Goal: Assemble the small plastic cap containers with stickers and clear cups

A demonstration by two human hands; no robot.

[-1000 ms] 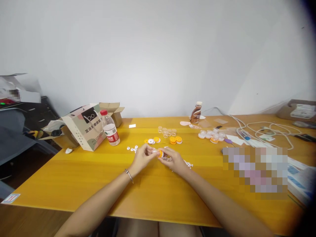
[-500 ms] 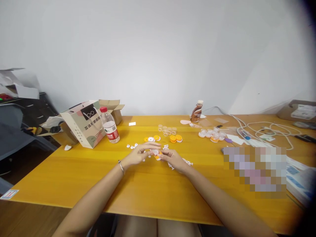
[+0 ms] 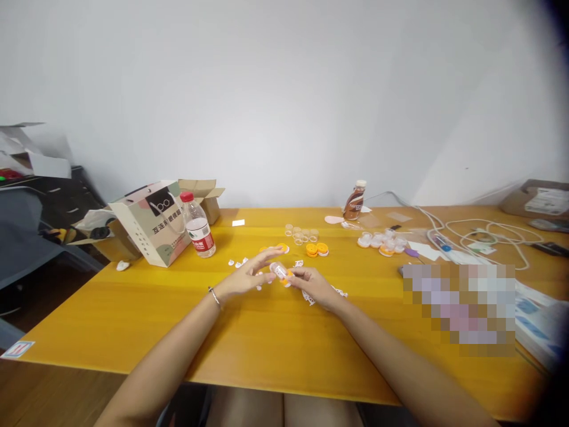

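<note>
My right hand (image 3: 313,284) pinches a small round case (image 3: 280,271) with a clear domed top and an orange base. The case is tilted, its clear end towards my left hand (image 3: 251,274). That hand has its fingers stretched apart, and its thumb tip is close to the clear end; I cannot tell whether they touch. Small white pieces (image 3: 239,264) lie to its left. Orange and white discs (image 3: 283,248) are partly hidden behind its fingers. White lattice-like strips (image 3: 308,298) lie under and beside my right hand.
Clear cups (image 3: 299,233) and stacked orange discs (image 3: 316,250) sit beyond my hands. To the right are assembled clear-topped cases (image 3: 382,242), a brown drink bottle (image 3: 354,201) and white cables (image 3: 462,228). A water bottle (image 3: 198,228) and a paper bag (image 3: 153,225) stand left.
My left hand's fingers have lifted and spread away from the case, leaving its clear top more in view. My right hand stays in nearly the same place with the case.
</note>
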